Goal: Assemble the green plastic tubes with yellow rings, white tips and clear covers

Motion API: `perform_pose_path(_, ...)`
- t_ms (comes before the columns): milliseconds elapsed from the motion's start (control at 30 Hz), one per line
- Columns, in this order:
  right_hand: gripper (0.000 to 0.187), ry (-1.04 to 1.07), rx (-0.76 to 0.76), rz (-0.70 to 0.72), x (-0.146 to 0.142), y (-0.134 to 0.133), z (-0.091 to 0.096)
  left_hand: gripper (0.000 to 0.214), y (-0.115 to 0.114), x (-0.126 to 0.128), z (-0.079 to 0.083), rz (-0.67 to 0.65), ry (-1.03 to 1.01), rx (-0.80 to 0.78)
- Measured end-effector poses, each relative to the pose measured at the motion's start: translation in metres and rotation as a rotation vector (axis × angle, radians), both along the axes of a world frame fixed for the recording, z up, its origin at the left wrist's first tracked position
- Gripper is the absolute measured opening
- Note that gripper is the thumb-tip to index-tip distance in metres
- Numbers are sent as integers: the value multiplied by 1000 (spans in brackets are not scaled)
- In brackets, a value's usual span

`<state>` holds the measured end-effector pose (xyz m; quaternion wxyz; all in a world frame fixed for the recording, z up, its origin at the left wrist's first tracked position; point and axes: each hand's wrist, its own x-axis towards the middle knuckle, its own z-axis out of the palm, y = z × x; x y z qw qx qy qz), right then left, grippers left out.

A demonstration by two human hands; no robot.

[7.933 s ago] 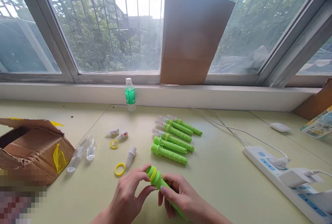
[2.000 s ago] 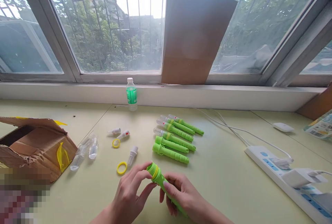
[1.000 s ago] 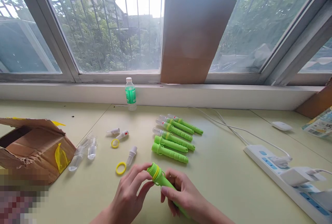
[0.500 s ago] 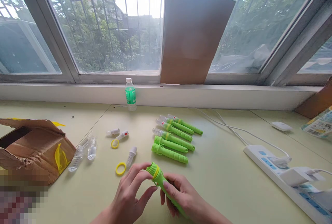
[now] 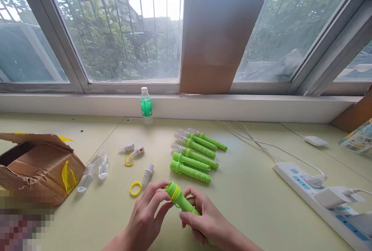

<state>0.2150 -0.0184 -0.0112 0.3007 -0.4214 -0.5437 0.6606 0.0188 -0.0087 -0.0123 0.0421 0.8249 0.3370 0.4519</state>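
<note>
A green plastic light-stick handle [image 5: 180, 200] with a threaded open end and a yellow ring on its neck is held tilted, its threaded end up and to the left. My right hand [image 5: 206, 217] wraps its lower body, thumb on top. Fingertips of my left hand [image 5: 148, 208] rest at the threaded neck, thumb below it. Near the left hand lie a yellow ring [image 5: 135, 189] and a white light insert [image 5: 147, 174] with a clear end. Beyond the hands, several green handles [image 5: 190, 171] lie in a row, some with clear tips fitted.
At left stands an open cardboard box [image 5: 43, 165] beside clear ribbed tubes [image 5: 103, 166]. Two more white inserts [image 5: 137, 151] and another yellow ring [image 5: 129, 160] lie near them. A bottle [image 5: 146, 105] stands by the window. A power strip [image 5: 302, 189] with cables lies at right.
My right thumb has moved down the handle, away from the neck, and that hand has shifted slightly. The left thumb has come up closer to the neck.
</note>
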Motion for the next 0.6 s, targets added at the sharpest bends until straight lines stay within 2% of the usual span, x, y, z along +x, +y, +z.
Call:
perform_pose_path(133, 26, 37, 38, -15, 0, 1, -1, 20, 1, -1, -2, -24, -18, 12)
perform_pose_path(367, 37, 75, 78, 32, -2, 0, -1, 26, -3, -3, -4, -24, -27, 8)
perform_pose_path(600, 44, 47, 91, 47, -2, 0, -3, 24, -2, -1, 1, 2, -1, 17)
